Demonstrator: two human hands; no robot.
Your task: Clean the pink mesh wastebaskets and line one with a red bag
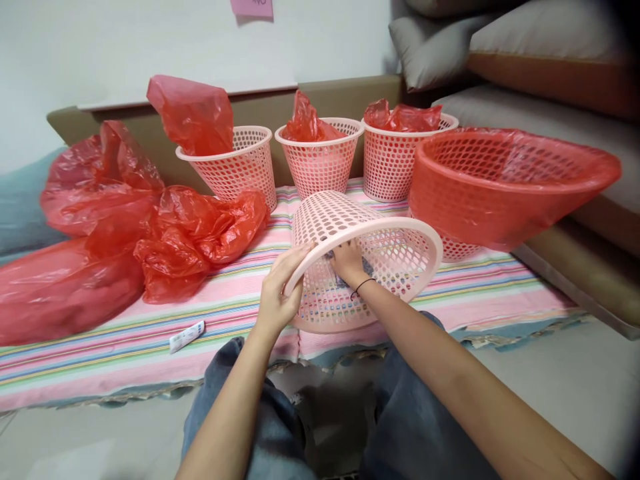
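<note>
A pink perforated plastic waste basket [345,220] lies tipped on its side in front of me, its mouth toward me. My left hand [283,290] grips the left side of its rim, thumb on the inside and fingers over the outside. Reaching through the mouth, my right hand [349,261] presses a grey-blue cloth [367,267] against the inner wall. The cloth is mostly hidden under that hand, and its fingers show only in part. A dark band circles my right wrist.
Behind stand several pink baskets [255,163] with red plastic bags in them. At right, another basket has a red bag [460,213] stretched over its rim. Loose red bags [200,233] lie left, near a small white packet [187,337]. Cushions [540,120] are stacked at right.
</note>
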